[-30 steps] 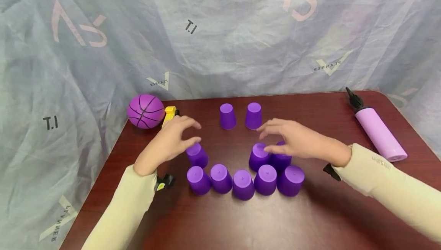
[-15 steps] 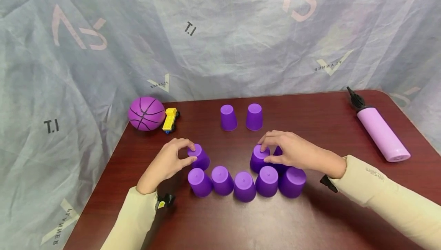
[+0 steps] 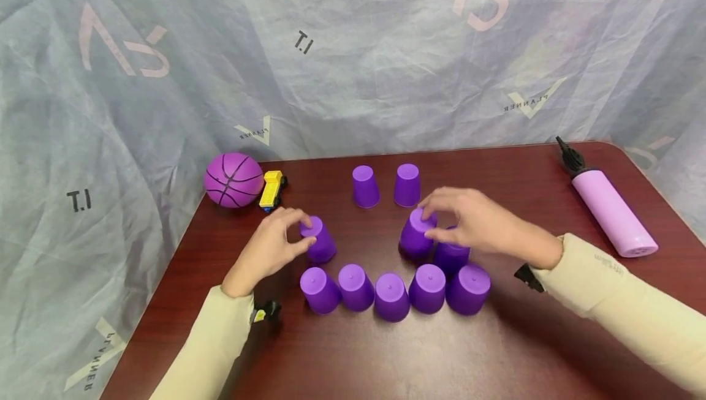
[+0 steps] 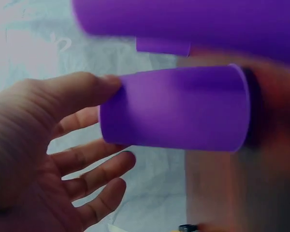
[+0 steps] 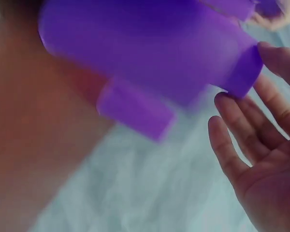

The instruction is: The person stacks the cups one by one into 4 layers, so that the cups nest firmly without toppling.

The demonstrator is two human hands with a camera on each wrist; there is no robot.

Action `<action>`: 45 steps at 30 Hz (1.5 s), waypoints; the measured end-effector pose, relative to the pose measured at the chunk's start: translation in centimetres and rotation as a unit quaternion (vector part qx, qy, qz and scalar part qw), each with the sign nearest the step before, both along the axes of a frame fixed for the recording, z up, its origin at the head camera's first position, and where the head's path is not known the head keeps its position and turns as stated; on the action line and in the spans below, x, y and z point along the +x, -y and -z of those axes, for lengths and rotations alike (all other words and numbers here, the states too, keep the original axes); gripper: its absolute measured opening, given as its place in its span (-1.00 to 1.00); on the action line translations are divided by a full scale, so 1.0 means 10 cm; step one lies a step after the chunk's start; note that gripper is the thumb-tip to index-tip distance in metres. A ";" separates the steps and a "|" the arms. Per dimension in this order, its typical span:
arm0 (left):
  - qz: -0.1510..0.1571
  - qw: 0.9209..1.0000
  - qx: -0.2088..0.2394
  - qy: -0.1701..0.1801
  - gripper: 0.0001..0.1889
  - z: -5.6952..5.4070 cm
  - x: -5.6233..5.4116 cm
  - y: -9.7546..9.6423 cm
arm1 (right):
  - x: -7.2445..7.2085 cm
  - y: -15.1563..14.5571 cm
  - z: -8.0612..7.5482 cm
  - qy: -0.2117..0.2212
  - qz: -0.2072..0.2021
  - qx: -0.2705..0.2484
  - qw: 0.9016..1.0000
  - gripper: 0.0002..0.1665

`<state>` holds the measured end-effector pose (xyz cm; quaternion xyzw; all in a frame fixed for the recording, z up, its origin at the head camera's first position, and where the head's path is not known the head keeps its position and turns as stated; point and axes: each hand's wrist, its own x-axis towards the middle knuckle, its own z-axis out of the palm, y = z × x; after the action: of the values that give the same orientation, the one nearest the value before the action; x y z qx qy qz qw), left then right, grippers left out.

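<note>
In the head view my left hand (image 3: 269, 245) pinches the narrow top of an upside-down purple cup (image 3: 320, 242). The left wrist view has thumb and fingers on either side of that cup (image 4: 176, 108), the other fingers spread. My right hand (image 3: 477, 223) pinches the top of a second purple cup (image 3: 416, 237), which leans a little. Right beside it stands another purple cup (image 3: 452, 258), partly behind the right hand's thumb. Closer to me, several upside-down purple cups form a curved row, its middle cup (image 3: 391, 299) nearest. Blur hides the cups' rims in the right wrist view.
Two purple cups, one left (image 3: 365, 187) and one right (image 3: 407, 185), stand near the table's back edge. A purple ball (image 3: 234, 180) and yellow toy truck (image 3: 272, 190) sit at back left. A pink hand pump (image 3: 613, 213) lies at right. Grey cloth (image 3: 353, 81) hangs behind.
Both hands came down onto the two inner cups and took hold of their tops. Since half a second ago, both cups have shifted up in the head view, away from the front row.
</note>
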<state>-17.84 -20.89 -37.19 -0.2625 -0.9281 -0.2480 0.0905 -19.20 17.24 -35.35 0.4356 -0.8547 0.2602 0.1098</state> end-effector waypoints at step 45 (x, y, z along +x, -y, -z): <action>-0.056 0.995 -0.009 0.076 -0.76 0.05 -1.10 -0.42 | -0.97 -0.29 0.14 0.132 0.162 0.026 0.977 -0.67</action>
<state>-28.86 -16.67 -37.67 -0.1910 -0.9478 -0.2535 0.0309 -28.87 20.14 -36.75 0.2556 -0.9274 0.2719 0.0249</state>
